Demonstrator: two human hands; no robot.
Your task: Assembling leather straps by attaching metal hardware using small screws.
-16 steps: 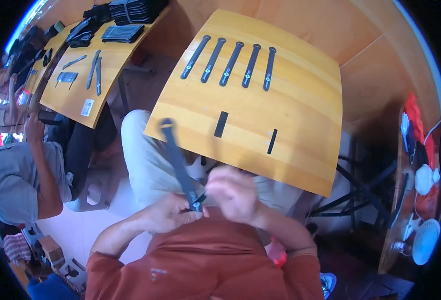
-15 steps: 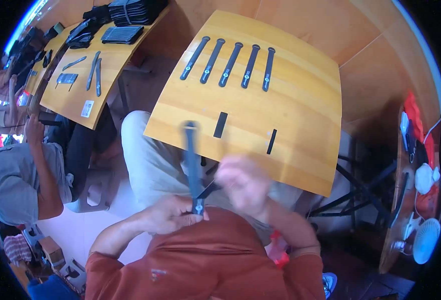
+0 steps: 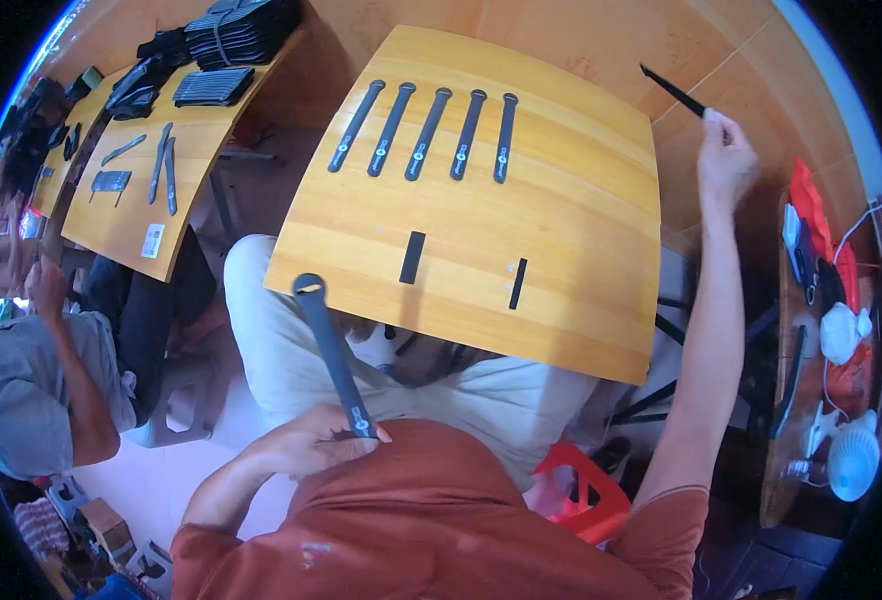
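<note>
My left hand, low in front of the shirt, is closed on the lower end of a dark grey strap. This strap tilts up and to the left, and its rounded far end has a slot. Far out to the right, beyond the table's edge, my right hand pinches one end of a thin black strip. The strip points up and left, apart from the strap. Several matching straps lie side by side on the far half of the wooden table.
Two short black pieces, a wider one and a narrower one, lie nearer me. A second table with stacked dark bundles stands at left, beside another person. At right are a shelf and a small fan.
My right hand has swung from beside the strap up and far to the right, with the black strip in it. The strap in my left hand now leans further left.
</note>
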